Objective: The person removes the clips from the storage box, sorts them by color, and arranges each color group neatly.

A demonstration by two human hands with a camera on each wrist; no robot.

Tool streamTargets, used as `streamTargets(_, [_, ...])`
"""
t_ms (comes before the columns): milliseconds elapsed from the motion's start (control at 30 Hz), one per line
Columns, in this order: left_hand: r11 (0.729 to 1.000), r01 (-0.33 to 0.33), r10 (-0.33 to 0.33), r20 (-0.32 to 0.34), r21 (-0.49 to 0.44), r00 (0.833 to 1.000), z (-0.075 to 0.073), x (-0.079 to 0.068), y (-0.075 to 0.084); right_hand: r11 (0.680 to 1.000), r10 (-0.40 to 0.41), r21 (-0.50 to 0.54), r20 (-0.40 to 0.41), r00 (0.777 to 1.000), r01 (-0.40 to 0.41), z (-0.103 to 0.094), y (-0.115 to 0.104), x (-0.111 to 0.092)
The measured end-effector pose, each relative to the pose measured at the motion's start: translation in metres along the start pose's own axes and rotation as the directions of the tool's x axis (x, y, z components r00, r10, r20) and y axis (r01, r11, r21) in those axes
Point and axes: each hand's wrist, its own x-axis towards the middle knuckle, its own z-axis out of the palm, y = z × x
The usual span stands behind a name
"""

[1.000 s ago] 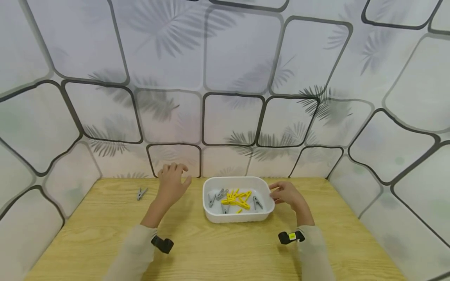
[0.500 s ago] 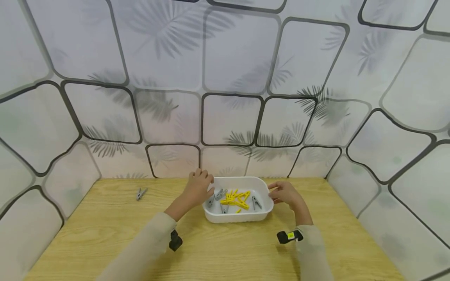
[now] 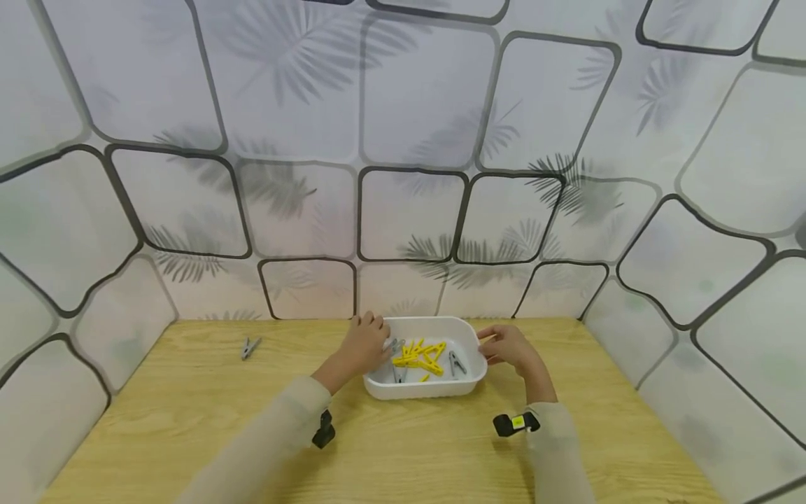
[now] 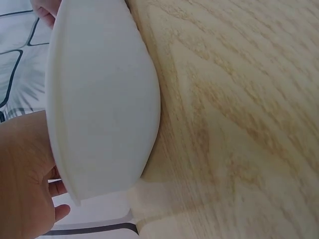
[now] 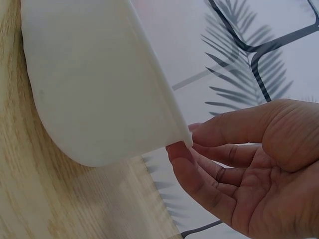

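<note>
A white plastic basin [image 3: 425, 390] stands on the table, holding several yellow clothespins [image 3: 418, 358] and several grey clothespins [image 3: 457, 364]. My left hand [image 3: 365, 344] grips the basin's left end, covering part of the rim; in the left wrist view the palm lies along the rim with fingertips [image 4: 61, 212] showing past its corner. At the opposite end my right hand [image 3: 511, 347] holds the rim. The right wrist view shows the thumb and fingers [image 5: 192, 186] pinching the rim's corner. A single grey clothespin [image 3: 250, 348] lies on the table, left of the basin.
The wood-patterned table [image 3: 403, 448] meets a patterned wall covering [image 3: 403, 210] right behind the basin, with more of it on both sides. Each wrist carries a small black camera [image 3: 516, 424].
My left hand has moved right from beside the basin onto its left end, hiding a grey clothespin there. My right hand has stayed at the right rim. The basin has hardly moved.
</note>
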Motion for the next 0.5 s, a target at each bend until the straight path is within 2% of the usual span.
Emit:
streamTargets(233, [0.999,-0.021,0.022,-0.039,0.024,0.999,0.010,0.002,0.000,1.000,-0.008,0.000,0.000,1.000,0.008,0.000,-0.001,0.001])
streamTargets(500, [0.999,0.020,-0.021,0.026,0.028,0.999,0.012,0.007,0.003,1.000,0.010,-0.009,-0.010,1.000,-0.010,0.001,0.000,0.001])
